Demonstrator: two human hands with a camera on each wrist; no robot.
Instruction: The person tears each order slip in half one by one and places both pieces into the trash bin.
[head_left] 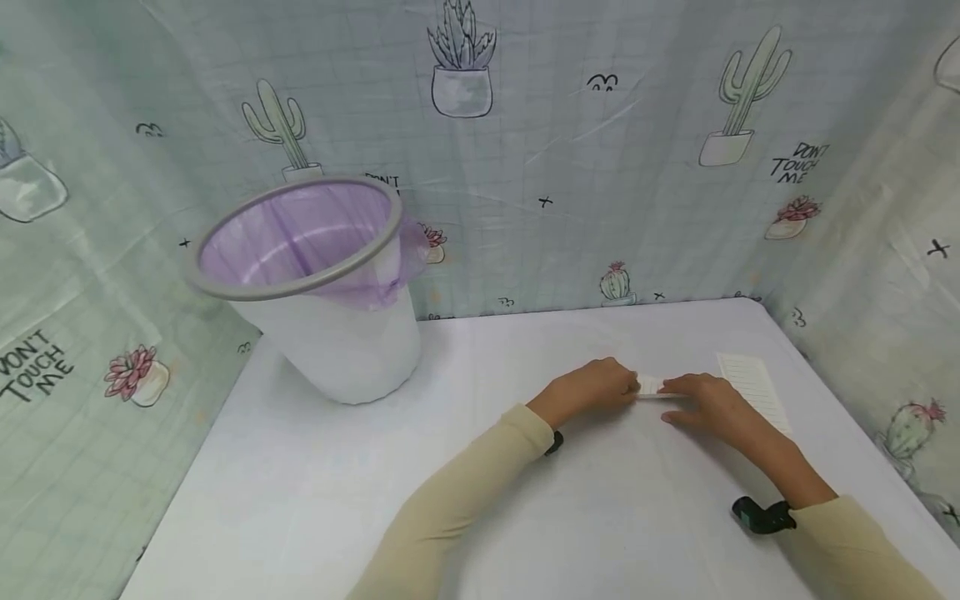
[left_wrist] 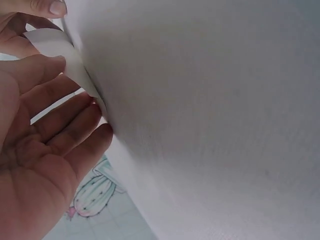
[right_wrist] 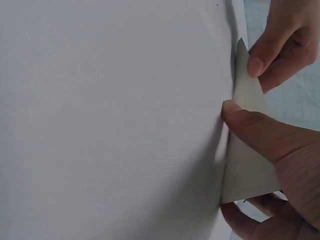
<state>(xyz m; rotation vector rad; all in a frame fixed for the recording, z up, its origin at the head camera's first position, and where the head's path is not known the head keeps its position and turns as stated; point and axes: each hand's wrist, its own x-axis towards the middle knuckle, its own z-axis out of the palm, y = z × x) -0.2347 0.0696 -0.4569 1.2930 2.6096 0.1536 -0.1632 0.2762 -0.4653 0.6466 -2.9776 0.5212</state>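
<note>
A small piece of lined paper (head_left: 649,386) spans the gap between the two hands, its long edge close over the white table. My left hand (head_left: 596,387) pinches its left end between thumb and fingers. At the other end, my right hand (head_left: 708,406) holds the paper, thumb on the near face and fingers behind. In the right wrist view the plain back of the paper (right_wrist: 250,167) slants up from the tabletop. The left wrist view shows the paper strip (left_wrist: 70,60) bent slightly under the left thumb.
Another lined sheet (head_left: 753,387) lies flat on the white table (head_left: 315,483), just beyond the right hand. At the back left stands a white bin (head_left: 352,342) with a grey rim and a purple liner bag (head_left: 300,225). A cactus-print curtain (head_left: 525,167) surrounds the table.
</note>
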